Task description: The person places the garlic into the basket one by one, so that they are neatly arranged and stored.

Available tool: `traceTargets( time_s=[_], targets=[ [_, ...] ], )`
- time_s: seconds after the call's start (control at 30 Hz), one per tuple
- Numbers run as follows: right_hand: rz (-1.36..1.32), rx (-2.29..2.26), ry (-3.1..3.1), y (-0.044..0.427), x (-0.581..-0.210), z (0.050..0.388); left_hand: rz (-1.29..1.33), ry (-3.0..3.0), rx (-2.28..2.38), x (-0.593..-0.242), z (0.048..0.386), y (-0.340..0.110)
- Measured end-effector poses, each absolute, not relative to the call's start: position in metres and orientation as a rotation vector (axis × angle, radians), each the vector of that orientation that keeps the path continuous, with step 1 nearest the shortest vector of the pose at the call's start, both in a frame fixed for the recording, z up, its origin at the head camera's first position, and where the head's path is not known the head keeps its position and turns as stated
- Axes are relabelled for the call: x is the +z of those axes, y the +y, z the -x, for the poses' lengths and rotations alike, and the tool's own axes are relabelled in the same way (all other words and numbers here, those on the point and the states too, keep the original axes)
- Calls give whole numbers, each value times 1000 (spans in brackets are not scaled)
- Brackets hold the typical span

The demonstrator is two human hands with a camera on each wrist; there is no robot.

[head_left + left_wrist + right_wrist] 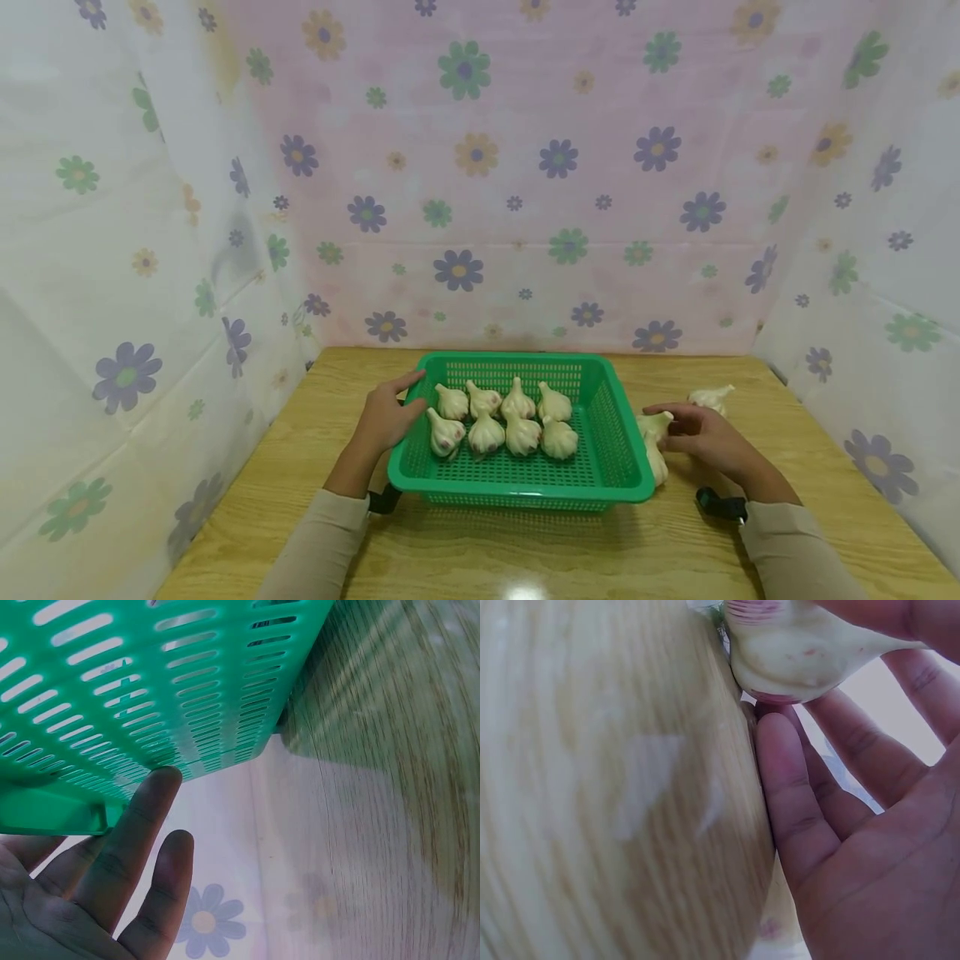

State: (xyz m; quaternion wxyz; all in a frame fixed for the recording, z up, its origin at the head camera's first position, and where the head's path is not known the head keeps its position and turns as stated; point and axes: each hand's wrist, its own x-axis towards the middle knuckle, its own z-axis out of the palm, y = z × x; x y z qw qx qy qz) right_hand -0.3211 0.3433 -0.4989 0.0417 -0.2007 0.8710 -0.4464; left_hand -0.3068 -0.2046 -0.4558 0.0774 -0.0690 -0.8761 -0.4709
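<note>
A green plastic basket [517, 493] with slotted walls stands on the table. Inside it are several garlic bulbs [486, 433], set in two rows toward the left. My left hand [384, 417] holds the basket's left rim; in the left wrist view its fingers [154, 799] reach under the rim, one tip at the outer wall. To the right of the basket, my right hand [705, 437] grips a garlic bulb [795, 656] by its stem end, thumb on one side and fingers on the other. Another garlic bulb [657, 468] lies nearer me, against the basket's right side.
One more garlic bulb [708, 398] lies on the table just behind my right hand. Flower-print cloth [517, 200] hangs at the back and both sides of the wooden table [525, 550]. Black straps [722, 505] sit at the wrists.
</note>
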Motion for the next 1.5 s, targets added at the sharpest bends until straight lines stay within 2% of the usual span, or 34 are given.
traceTargets(
  time_s=[0.27,0.63,0.97,1.27,1.5],
  targets=[
    [542,-1389,2642,351,-504,310,192,-2634,-1449,-462,304,-198],
    [569,-1439,2662,356,-499,311,200,-2626,-1437,-454,309,-194],
    [646,-1424,2724,351,-484,314,208,-2635,-1419,-449,313,-196],
    [545,-1283,2864,347,-461,313,212,-2626,-1432,-453,311,-197],
    [605,-1169,2927,339,-445,321,161,-2633,-1419,-452,306,-201]
  ],
)
